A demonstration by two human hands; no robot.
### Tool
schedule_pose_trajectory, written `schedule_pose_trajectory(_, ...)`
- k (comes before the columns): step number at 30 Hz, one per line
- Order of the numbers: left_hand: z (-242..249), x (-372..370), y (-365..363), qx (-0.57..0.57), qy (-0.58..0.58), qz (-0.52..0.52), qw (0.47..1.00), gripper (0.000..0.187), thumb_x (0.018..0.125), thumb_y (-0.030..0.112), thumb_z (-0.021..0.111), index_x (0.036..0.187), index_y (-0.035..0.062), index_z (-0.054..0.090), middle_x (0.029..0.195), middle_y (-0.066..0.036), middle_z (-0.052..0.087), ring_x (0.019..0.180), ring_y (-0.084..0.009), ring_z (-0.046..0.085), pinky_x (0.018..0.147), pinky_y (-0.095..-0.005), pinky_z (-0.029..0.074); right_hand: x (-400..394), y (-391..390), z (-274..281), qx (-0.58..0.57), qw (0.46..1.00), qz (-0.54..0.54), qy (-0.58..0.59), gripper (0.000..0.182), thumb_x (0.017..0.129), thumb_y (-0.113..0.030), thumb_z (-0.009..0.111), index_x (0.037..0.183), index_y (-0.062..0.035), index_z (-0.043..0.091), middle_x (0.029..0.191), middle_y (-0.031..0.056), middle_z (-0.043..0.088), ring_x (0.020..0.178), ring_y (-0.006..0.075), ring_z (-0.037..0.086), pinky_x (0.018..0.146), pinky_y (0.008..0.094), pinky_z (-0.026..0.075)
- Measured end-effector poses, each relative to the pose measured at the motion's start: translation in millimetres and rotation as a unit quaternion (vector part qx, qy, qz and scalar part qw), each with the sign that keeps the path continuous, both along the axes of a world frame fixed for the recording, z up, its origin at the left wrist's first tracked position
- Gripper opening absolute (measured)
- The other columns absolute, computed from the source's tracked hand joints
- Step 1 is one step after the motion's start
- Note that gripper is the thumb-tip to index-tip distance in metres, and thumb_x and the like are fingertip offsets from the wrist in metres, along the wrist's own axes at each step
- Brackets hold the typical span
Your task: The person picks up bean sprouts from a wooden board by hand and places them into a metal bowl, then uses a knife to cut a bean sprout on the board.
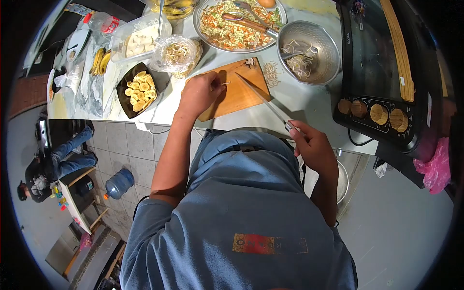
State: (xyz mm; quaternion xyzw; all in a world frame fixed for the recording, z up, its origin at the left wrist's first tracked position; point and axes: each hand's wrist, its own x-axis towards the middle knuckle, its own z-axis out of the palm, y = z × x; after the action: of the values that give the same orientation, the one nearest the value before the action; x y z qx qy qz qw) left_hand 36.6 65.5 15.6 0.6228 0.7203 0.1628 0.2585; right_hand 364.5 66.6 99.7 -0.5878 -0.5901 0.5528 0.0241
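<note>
My left hand [199, 93] is over the left side of the wooden cutting board [241, 96], its fingers closed in a pinch. A thin pale bean sprout [225, 83] shows at its fingertips. The fingers of my right hand [314, 145] wrap round the handle of a long knife [263, 100], whose blade slants across the board with its tip toward the far side. A small dark-and-pale scrap [250, 62] lies at the board's far edge. Loose bean sprouts [271, 75] are scattered on the counter just right of the board.
A metal bowl [331, 53] holds sprouts and a spoon. Behind the board stands a tray [197, 21] of chopped vegetables with tongs. Bagged sprouts [176, 50], a white tub [118, 46] and a dark dish of banana slices [140, 92] sit left; a black oven [382, 92] stands right.
</note>
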Motion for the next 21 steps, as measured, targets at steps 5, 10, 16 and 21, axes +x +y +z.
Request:
schedule_pose_trajectory(5,1.6,-0.1,0.3,0.033,-0.025,0.004,0.999,0.022,0.082,0.023,0.076,0.089,0.0034,0.067,0.081,-0.015,0.071,0.078,-0.0351,0.068,0.071,-0.0441,0.054,7.8,3.8,9.1,-0.02,0.998,-0.06,-0.029,0.036,0.1,-0.026,0.061,0.129,-0.0051,0.065,0.062,0.0009,0.058,0.056,0.0069,0.053,0.055,0.0255,0.044)
schedule_pose_trajectory(10,3.4,-0.3,0.4,0.04,-0.037,0.011,0.998,0.023,0.082,0.023,0.077,0.089,0.0025,0.067,0.082,-0.015,0.071,0.077,-0.0347,0.068,0.071,-0.0431,0.054,20.1,2.2,8.5,0.025,0.996,-0.07,-0.041,0.041,0.099,-0.034,0.061,0.13,-0.0079,0.065,0.062,0.0079,0.064,0.056,0.0103,0.06,0.056,0.0287,0.046)
schedule_pose_trajectory(16,5.9,-3.5,1.2,0.003,-0.018,0.004,1.0,0.026,0.085,0.023,0.078,0.097,0.0018,0.068,0.087,-0.013,0.073,0.078,-0.0279,0.07,0.074,-0.0368,0.055,5.8,-5.5,-1.5,-0.017,0.999,-0.024,0.018,0.041,0.099,-0.034,0.06,0.13,-0.0076,0.065,0.064,0.0073,0.064,0.057,0.0111,0.061,0.06,0.0275,0.047)
schedule_pose_trajectory(21,2.7,-7.8,-2.3,0.013,-0.029,0.006,0.999,0.026,0.085,0.023,0.078,0.096,0.0019,0.068,0.087,-0.013,0.073,0.078,-0.0281,0.07,0.073,-0.037,0.055,-0.7,-14.4,-5.9,-0.005,0.999,-0.054,-0.01,0.04,0.1,-0.035,0.059,0.129,-0.0082,0.065,0.062,0.0079,0.064,0.056,0.0113,0.061,0.058,0.0286,0.047)
